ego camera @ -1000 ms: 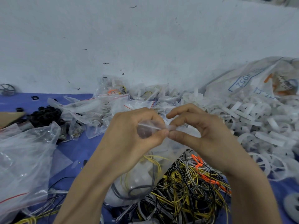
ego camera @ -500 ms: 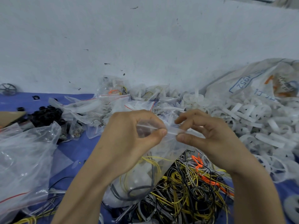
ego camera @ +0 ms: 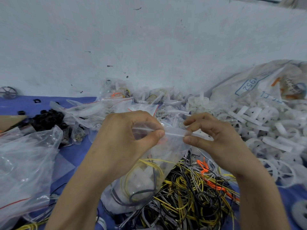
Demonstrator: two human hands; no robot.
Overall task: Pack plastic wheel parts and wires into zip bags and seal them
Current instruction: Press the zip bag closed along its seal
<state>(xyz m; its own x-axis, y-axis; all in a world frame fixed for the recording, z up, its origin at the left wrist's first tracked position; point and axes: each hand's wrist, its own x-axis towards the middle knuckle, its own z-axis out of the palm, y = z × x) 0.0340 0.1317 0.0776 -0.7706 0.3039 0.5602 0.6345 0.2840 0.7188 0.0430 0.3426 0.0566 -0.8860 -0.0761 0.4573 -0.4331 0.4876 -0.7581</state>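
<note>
A blue surface [ego camera: 15, 107] runs along the foot of a pale wall. At the lower centre of the frame lies a tangle of wires [ego camera: 191, 196], yellow, black, grey and orange. A heap of white wheel parts [ego camera: 265, 130] fills the right side, spilling from a printed sack [ego camera: 265, 83] at the upper right. Filled zip bags [ego camera: 116, 105] with red strips pile up in the middle, against the wall. At the left sits a mound of small black parts [ego camera: 48, 120], beside a brown cardboard piece [ego camera: 10, 120] at the frame's edge. Crumpled clear bags [ego camera: 25, 163] cover the lower left. A dark spoked wheel [ego camera: 8, 92] stands at the far left by the wall.
</note>
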